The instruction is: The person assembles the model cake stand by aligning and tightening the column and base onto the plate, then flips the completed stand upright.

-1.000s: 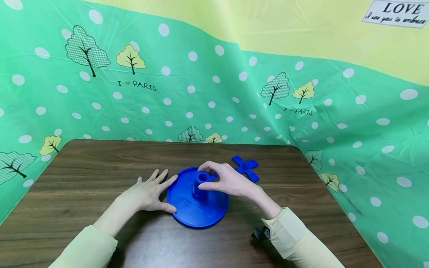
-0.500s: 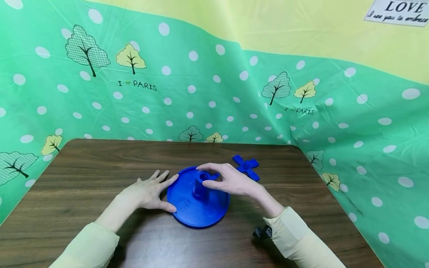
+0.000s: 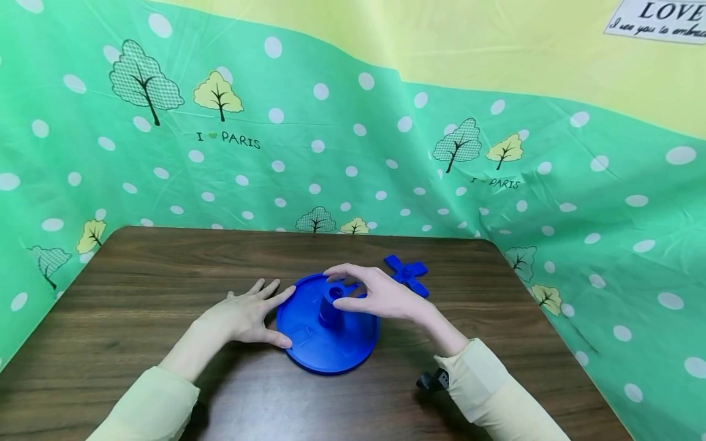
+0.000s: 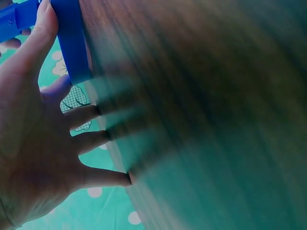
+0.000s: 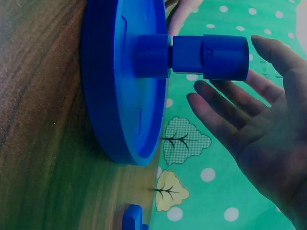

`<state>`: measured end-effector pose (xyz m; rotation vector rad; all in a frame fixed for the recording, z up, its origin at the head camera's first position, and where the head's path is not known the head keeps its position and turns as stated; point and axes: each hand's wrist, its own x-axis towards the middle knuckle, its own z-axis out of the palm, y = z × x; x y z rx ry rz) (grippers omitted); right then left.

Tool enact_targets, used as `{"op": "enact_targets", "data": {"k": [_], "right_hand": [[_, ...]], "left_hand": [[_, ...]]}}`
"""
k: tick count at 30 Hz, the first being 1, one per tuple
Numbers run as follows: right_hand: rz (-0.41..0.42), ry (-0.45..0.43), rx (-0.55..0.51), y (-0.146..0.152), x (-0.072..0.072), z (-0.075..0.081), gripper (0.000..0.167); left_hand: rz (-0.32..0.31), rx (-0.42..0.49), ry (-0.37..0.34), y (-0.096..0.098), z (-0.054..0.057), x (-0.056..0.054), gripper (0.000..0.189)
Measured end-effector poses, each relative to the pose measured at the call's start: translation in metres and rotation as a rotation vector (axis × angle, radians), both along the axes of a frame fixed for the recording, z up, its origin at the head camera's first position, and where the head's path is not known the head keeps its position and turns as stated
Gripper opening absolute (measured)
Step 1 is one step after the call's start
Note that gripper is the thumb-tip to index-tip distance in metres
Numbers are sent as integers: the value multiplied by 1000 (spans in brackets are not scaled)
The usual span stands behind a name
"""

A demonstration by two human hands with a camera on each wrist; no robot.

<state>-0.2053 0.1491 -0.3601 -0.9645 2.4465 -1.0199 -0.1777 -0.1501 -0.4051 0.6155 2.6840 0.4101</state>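
A round blue disc (image 3: 309, 349) with a raised rim lies on the wooden table. From its middle rises a blue hollow cylinder (image 5: 225, 57), seated on a narrower section above the disc's short post (image 5: 153, 56). My left hand (image 3: 248, 315) is spread beside the disc, thumb and index finger touching its rim. In the left wrist view the thumb (image 4: 47, 21) lies over the disc's edge. My right hand (image 3: 383, 294) curves loosely around the cylinder's top. Its thumb is at the near side and its fingers are beyond, with a gap showing in the right wrist view.
A blue cross-shaped part (image 3: 407, 274) lies on the table behind the right hand. A black device (image 3: 432, 381) sits at the right wrist. Green and yellow printed cloth (image 3: 331, 153) hangs along the table's far edge and right side.
The right hand's thumb has drawn slightly to the right, away from the cylinder's front. The left hand keeps its place at the disc, and the view has shifted slightly.
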Motion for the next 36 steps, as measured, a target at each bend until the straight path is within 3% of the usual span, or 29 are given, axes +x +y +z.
{"op": "enact_targets", "data": {"k": [4, 11, 15, 18, 22, 29, 33, 36], "right_hand": [[42, -12, 16, 2, -2, 2, 53], [-12, 10, 35, -2, -3, -1, 41], [-29, 17, 51, -2, -3, -2, 48], [7, -1, 49, -1, -3, -1, 54], [36, -12, 43, 0, -3, -1, 50], [-26, 18, 50, -3, -2, -3, 47], [26, 5, 40, -1, -2, -2, 56], [70, -9, 23, 1, -4, -2, 55]], "left_hand": [[2, -7, 1, 1, 0, 0, 110], [6, -10, -6, 2, 1, -2, 109], [8, -1, -10, 2, 1, -1, 109], [7, 3, -14, 2, 1, -1, 109], [7, -6, -19, 3, 2, -1, 110], [8, -5, -21, 4, 1, -1, 110], [8, -6, -23, 4, 1, -1, 109], [9, -11, -25, 4, 2, 0, 109]]}}
